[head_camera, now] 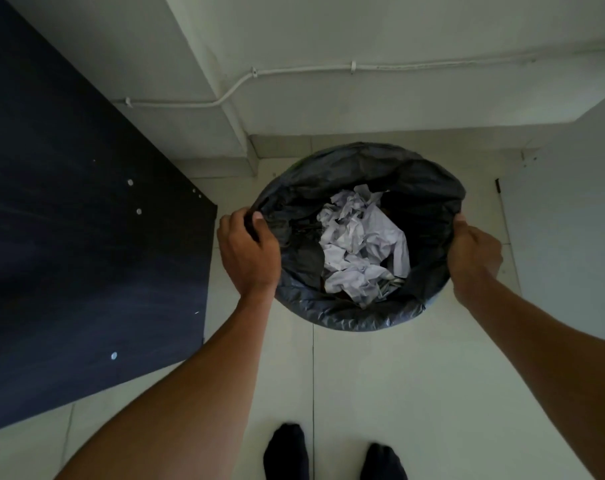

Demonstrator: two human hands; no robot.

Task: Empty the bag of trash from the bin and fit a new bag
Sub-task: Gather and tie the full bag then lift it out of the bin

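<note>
Black trash bag (349, 315), holding crumpled white paper (361, 242), is gripped at opposite rims by left hand (249, 252) and right hand (474, 258).

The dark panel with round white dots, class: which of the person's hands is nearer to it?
Left. The left hand grips the black bin bag's rim beside the dark panel; the right hand grips the opposite rim.

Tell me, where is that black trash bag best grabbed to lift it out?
By its folded-over edge at the bin's rim, from two opposite sides. The black trash bag is draped over the rim there, and the left hand and right hand already grip it so.
</note>
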